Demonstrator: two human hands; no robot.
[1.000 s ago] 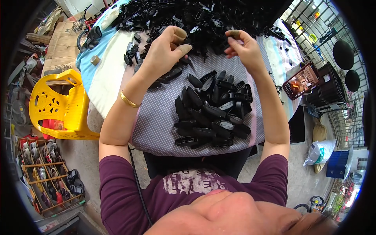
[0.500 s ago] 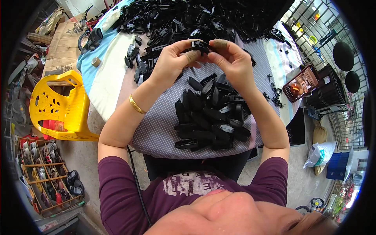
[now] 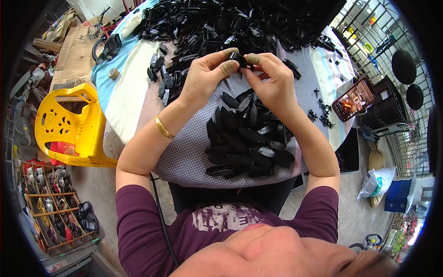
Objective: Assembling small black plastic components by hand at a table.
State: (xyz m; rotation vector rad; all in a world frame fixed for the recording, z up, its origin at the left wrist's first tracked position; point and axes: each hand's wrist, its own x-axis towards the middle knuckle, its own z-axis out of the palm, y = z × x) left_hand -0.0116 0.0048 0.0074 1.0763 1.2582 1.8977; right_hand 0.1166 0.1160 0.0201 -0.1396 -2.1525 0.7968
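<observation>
Between both hands, above the table's middle, is a small black plastic part [image 3: 238, 59]. My left hand [image 3: 210, 74] pinches one side of it with thumb and forefinger, both wrapped in tan tape. My right hand [image 3: 270, 76] grips the other side, its forefinger taped too. The fingers cover much of the part, so its exact kind does not show. Below the hands lies a loose pile of black oval plastic pieces [image 3: 249, 136], nearest to me. Beyond the hands spreads a large heap of similar black parts [image 3: 207, 27].
The cloth-covered table [image 3: 180, 157] also carries a roll of tape [image 3: 113, 73] at left, small black pieces [image 3: 325, 115] at right and a phone [image 3: 354, 99] showing a picture. A yellow plastic chair [image 3: 99, 134] stands left, with a shoe rack [image 3: 50, 203] below it.
The black part has turned and tilted between my fingers. My right hand has shifted slightly left and down, and its fingers are more curled.
</observation>
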